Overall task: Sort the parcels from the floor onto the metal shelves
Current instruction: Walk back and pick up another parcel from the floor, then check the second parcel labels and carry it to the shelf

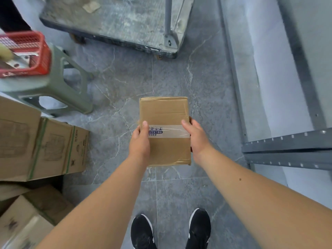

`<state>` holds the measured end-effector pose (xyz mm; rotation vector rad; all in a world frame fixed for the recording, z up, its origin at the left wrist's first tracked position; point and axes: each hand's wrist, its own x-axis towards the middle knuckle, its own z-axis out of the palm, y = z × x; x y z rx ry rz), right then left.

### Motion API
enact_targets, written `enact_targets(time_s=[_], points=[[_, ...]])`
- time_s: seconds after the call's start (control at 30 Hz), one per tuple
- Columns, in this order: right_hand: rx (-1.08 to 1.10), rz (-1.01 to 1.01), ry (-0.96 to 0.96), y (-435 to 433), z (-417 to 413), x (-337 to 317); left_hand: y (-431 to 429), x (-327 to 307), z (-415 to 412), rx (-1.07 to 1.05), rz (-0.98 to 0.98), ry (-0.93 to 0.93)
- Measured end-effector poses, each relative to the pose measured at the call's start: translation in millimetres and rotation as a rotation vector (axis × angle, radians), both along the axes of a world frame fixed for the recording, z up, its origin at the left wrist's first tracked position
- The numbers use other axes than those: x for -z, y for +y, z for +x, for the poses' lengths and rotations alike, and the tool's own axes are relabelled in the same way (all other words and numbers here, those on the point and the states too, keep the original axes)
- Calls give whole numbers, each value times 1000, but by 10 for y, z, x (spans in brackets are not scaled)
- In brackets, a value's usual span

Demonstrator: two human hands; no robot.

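parcel [164, 121]: taped cardboard box, held above the floor [125, 83]
left hand [139, 141]: clasps its 9 o'clock edge — thumb on top
right hand [196, 136]: clasps its 3 o'clock edge
metal shelves [287, 144]: at 3 o'clock

A small brown cardboard parcel [164, 130], rectangular and flat, held level above the grey floor near the centre of the view, its long axis running from 12 to 6 o'clock. A strip of clear tape with blue printed characters crosses its top face from 9 to 3 o'clock, and further tape seals the far and near edges. The left hand [140, 141] clasps the 9 o'clock side, thumb on top; the right hand [196, 136] clasps the 3 o'clock side likewise. Larger cardboard parcels [41, 146] lie stacked at 8 to 9 o'clock. The grey metal shelves [287, 142], with perforated rails, stand at 2 to 3 o'clock, well apart from the held parcel.
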<state>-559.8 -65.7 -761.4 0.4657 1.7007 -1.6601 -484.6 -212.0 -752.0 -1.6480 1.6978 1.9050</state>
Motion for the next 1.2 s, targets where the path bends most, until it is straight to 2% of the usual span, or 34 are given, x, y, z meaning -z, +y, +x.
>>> enact_targets(time_s=[0.33, 0.53, 0.77, 1.2], points=[[19, 17, 95, 459, -203, -1608, 332, -1534, -194, 40, 17, 95], [33, 23, 187, 620, -302, -2738, 447, -2663, -318, 59, 19, 174], [5, -48, 292, 649, -380, -4084, 387, -3877, -364, 59, -25, 275], [-19, -153, 625, 489, -313, -6442, 241, -6245, -302, 43, -120, 527]])
